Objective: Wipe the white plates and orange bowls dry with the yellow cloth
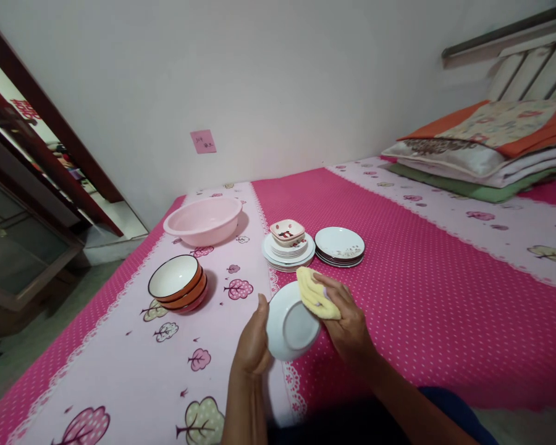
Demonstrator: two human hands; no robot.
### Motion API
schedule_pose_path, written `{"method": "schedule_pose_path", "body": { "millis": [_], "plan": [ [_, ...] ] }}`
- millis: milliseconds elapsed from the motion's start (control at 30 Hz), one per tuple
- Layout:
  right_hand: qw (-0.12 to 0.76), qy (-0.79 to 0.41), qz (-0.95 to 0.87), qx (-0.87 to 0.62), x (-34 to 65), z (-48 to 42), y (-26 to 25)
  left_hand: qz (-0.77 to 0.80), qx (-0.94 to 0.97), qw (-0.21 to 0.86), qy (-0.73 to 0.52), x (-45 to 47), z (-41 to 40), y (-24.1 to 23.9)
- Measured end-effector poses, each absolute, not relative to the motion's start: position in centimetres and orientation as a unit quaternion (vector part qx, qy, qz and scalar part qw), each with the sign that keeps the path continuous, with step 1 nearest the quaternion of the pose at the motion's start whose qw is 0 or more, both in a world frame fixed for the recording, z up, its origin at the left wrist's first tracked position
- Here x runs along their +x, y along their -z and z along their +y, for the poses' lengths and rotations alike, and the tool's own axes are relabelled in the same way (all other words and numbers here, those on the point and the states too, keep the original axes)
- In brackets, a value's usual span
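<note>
My left hand grips the left edge of a white plate, thumb up along its rim. The plate is tilted, and its underside with a round foot ring faces me. In my right hand is a folded yellow cloth, pressed against the plate's upper right edge. Just beyond them stands a stack of white plates topped by a small squarish bowl with a red pattern. Beside it on the right is a stack of dark-rimmed plates.
At left, several nested orange bowls with white insides sit on the pink patterned bed sheet. A pink plastic basin lies behind them near the wall. Folded bedding and pillows are piled at the far right. A doorway opens at far left.
</note>
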State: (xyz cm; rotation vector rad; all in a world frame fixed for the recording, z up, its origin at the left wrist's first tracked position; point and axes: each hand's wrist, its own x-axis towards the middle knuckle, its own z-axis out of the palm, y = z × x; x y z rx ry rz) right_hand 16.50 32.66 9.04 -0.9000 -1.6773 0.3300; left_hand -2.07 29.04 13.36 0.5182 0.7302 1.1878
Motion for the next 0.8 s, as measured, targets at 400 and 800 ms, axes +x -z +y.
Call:
{"method": "schedule_pose_path", "body": {
  "millis": [400, 800],
  "plan": [
    [0.401, -0.107, -0.869, -0.268, 14.3, 28.5, -10.7, 0.287, 0.144, 0.777, -0.542, -0.2, 30.0, -13.4],
    [0.38, -0.152, -0.884, -0.225, 16.4, 27.4, -9.6, 0.32, 0.121, 0.747, -0.57, 0.0, 30.6, -12.5]
  ]
}}
